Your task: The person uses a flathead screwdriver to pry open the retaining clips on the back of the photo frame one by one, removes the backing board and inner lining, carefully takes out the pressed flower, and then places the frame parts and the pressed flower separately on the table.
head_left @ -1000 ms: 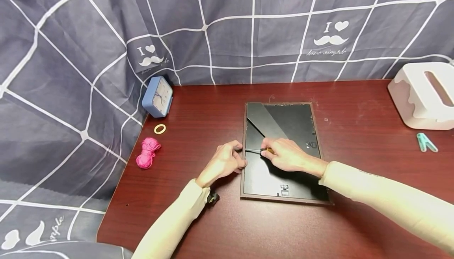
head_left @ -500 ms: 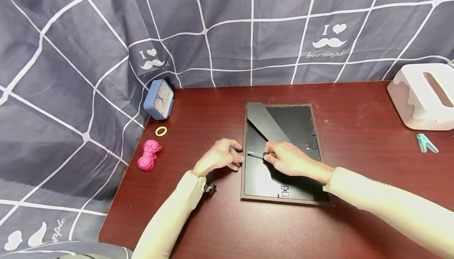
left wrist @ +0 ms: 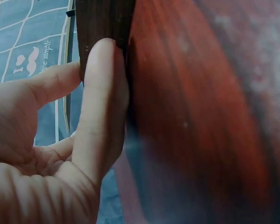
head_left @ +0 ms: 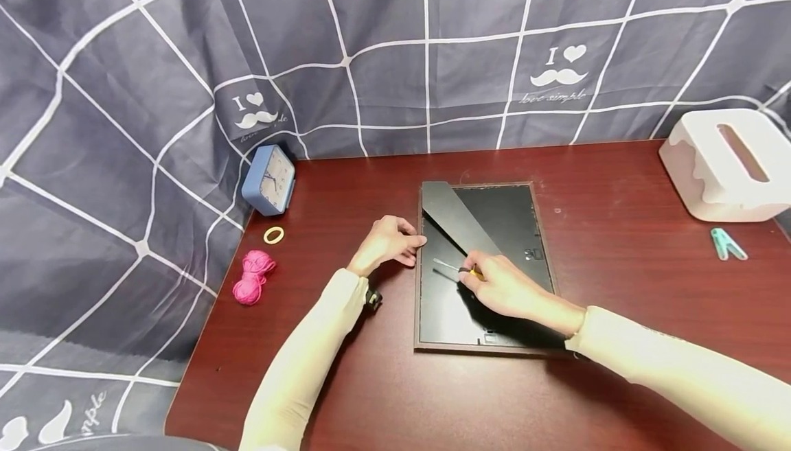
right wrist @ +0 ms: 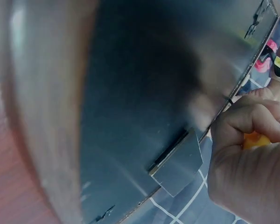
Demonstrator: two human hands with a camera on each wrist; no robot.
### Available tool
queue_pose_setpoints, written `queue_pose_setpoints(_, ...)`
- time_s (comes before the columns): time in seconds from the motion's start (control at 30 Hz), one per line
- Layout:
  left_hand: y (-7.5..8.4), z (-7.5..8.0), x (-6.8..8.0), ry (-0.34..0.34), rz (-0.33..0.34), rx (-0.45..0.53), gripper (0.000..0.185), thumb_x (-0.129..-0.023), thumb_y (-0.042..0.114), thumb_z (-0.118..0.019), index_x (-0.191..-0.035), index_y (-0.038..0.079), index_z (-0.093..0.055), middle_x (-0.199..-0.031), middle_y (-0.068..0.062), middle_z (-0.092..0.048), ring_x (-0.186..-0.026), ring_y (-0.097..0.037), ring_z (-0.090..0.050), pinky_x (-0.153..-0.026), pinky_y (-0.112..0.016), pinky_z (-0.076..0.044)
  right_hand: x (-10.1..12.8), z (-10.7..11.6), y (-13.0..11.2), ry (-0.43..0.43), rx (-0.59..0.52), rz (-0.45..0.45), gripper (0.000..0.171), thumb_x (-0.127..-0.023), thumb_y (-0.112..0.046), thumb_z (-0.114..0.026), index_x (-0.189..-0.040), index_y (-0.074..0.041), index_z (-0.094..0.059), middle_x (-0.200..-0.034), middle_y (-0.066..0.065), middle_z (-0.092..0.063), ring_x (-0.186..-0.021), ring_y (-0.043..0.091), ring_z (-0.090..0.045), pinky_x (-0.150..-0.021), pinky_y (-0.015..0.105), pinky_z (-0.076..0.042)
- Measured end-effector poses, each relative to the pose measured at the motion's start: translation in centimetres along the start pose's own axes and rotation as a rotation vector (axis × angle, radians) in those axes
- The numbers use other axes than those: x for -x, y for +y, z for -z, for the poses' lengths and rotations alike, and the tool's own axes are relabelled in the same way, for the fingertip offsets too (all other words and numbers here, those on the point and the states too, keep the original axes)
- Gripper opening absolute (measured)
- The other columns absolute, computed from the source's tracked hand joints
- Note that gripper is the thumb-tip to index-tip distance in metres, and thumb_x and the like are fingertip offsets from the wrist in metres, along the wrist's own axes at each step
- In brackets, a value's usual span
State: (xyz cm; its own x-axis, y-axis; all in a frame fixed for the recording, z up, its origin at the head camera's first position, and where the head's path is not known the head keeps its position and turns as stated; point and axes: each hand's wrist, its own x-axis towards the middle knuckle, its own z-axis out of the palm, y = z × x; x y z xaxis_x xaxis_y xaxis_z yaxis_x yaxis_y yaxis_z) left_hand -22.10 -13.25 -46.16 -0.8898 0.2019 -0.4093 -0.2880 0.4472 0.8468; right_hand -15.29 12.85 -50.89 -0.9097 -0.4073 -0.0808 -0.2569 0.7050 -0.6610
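Observation:
A picture frame (head_left: 457, 349) lies face down, its black backing board (head_left: 448, 317) upward. The grey stand flap (head_left: 457, 214) slants across the board's upper part. My right hand (head_left: 503, 286) grips a screwdriver (head_left: 475, 274) with a yellow and black handle; its shaft points left over the board, the tip a little short of the left edge. Yellow handle (right wrist: 255, 140) shows between the curled fingers in the right wrist view. At the frame's left edge, my left hand (head_left: 388, 241) touches the brown wood (left wrist: 105, 21) with fairly straight fingers.
To the left are a blue alarm clock (head_left: 268, 180), a yellow ring (head_left: 274, 228) and pink yarn (head_left: 253, 277). A white tissue box (head_left: 698, 183) and a teal clip (head_left: 728, 244) sit at the right. Grey checked cloth (head_left: 469, 73) hangs behind the table (head_left: 605, 231).
The screwdriver tip has come away from the frame's left edge, and its shaft now tilts up. My left hand has slid farther up along that edge. The view has shifted slightly.

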Motion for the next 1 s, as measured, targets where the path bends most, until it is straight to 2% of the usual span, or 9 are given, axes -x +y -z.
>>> queue_pose_setpoints(0.2, -0.1, -0.5, 0.2, 0.011, -0.001, 0.029, 0.026, -0.095, 0.009, -0.083, -0.115, -0.002, -0.071, -0.088, -0.017, -0.081, -0.066, -0.015, -0.078, -0.068, -0.036, -0.071, 0.0, -0.3, -0.1, 0.024, -0.004, -0.027, 0.013, -0.106, -0.036, -0.068, -0.109, -0.024, -0.065, -0.071, -0.008, -0.059, -0.063, 0.01, -0.056, -0.06, 0.028, -0.047)
queue_pose_setpoints(0.5, -1.0, -1.7, 2.0, 0.046, 0.036, 0.179, 0.029, -0.096, 0.006, -0.08, -0.119, -0.006, -0.067, -0.087, -0.013, -0.079, -0.065, -0.017, -0.078, -0.069, -0.038, -0.071, -0.1, -0.5, -0.9, 0.024, -0.042, -0.05, 0.014, -0.106, -0.029, -0.066, -0.114, -0.019, -0.063, -0.08, -0.004, -0.065, -0.072, 0.014, -0.063, -0.069, 0.031, -0.053)
queue_pose_setpoints(0.67, -1.2, -3.3, 3.5, 0.123, 0.056, 0.187, 0.041, -0.094, 0.004, -0.079, -0.129, -0.005, -0.061, -0.083, -0.015, -0.079, -0.061, -0.017, -0.078, -0.066, -0.035, -0.07, -0.1, -0.9, -0.8, 0.036, -0.012, -0.045, 0.014, -0.109, -0.03, -0.062, -0.115, -0.017, -0.061, -0.077, -0.004, -0.06, -0.073, 0.015, -0.062, -0.069, 0.031, -0.05)
queue_pose_setpoints(0.8, -1.3, -4.9, 4.6, 0.181, 0.09, 0.2, 0.053, -0.093, 0.003, -0.077, -0.14, -0.002, -0.054, -0.083, -0.017, -0.079, -0.058, -0.018, -0.078, -0.066, -0.032, -0.07, 0.0, -1.2, -1.0, 0.038, 0.025, -0.016, 0.019, -0.11, -0.027, -0.061, -0.118, -0.01, -0.061, -0.076, -0.004, -0.06, -0.075, 0.016, -0.062, -0.072, 0.032, -0.052)
queue_pose_setpoints(0.9, -1.4, -5.9, 5.4, 0.181, 0.093, 0.291, 0.061, -0.092, 0.0, -0.074, -0.145, -0.004, -0.044, -0.085, -0.018, -0.077, -0.056, -0.018, -0.077, -0.067, -0.034, -0.07, 0.1, -1.1, -1.6, 0.038, 0.045, -0.007, 0.023, -0.11, -0.026, -0.06, -0.122, -0.006, -0.061, -0.078, -0.003, -0.06, -0.078, 0.017, -0.063, -0.076, 0.035, -0.054)
queue_pose_setpoints(1.0, -1.8, -6.4, 6.0, 0.123, 0.091, 0.417, 0.064, -0.094, -0.002, -0.071, -0.146, -0.006, -0.034, -0.093, -0.02, -0.077, -0.061, -0.019, -0.079, -0.072, -0.037, -0.071, 0.1, -1.0, -2.3, 0.034, 0.047, -0.016, 0.025, -0.11, -0.025, -0.059, -0.122, -0.003, -0.062, -0.078, -0.002, -0.06, -0.08, 0.017, -0.063, -0.078, 0.036, -0.055)
